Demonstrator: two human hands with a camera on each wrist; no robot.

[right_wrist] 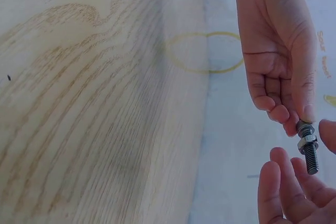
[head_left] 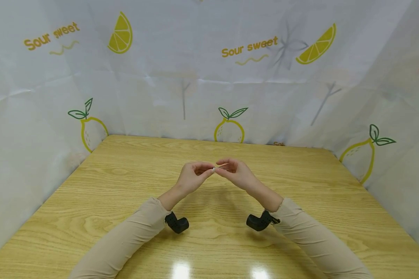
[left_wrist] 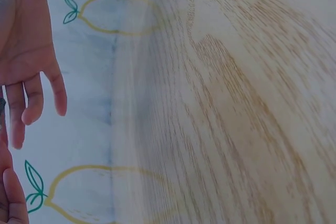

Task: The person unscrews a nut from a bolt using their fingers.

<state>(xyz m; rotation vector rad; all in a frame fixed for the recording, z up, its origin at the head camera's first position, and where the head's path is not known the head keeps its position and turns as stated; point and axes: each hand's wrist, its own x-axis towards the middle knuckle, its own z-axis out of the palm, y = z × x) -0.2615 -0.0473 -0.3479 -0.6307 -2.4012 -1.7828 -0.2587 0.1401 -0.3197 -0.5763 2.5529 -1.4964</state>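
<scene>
Our left hand (head_left: 192, 176) pinches one end of a bolt (right_wrist: 311, 160), while our right hand (head_left: 240, 174) spreads, fingers loosely parted, around its threaded end, gripping nothing that we can see. A nut (right_wrist: 308, 141) sits partway along the bolt, above the table (head_left: 125, 166). We seem to be working that nut along the thread; turning it would call for a light right-hand pinch, left held steady.

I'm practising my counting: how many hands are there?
2: the left hand, pinching the bolt, and the right hand, beside the bolt's threaded end, both above the wooden table.
</scene>
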